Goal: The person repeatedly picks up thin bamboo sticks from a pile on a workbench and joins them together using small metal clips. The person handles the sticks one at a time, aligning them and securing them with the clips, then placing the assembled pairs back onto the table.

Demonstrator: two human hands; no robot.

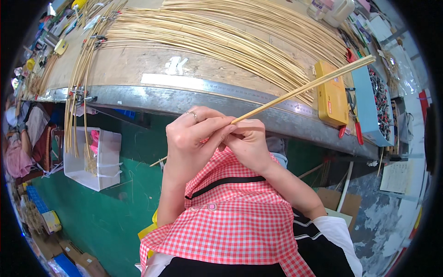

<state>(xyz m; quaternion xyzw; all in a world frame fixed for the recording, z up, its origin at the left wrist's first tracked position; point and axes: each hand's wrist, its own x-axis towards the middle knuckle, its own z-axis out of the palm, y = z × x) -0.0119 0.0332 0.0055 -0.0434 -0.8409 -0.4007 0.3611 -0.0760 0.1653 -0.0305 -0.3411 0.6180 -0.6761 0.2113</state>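
Both my hands are close together in front of my checked apron, fingers pinched around long, thin bamboo strips lying side by side. My left hand, with a ring on one finger, grips them with thumb and fingertips. Touching it, my right hand is closed at the same spot, its fingertips partly hidden. From my fingers the strips slant up to the right, over the bench edge and across a yellow case. A thin stick end shows to the left of my left wrist; whether it belongs to the same strips I cannot tell.
Long bamboo strips cover the workbench, with a steel ruler along its metal edge. At right are red-handled pliers and a blue box of small clips. Clipped strips hang above a white bin at left.
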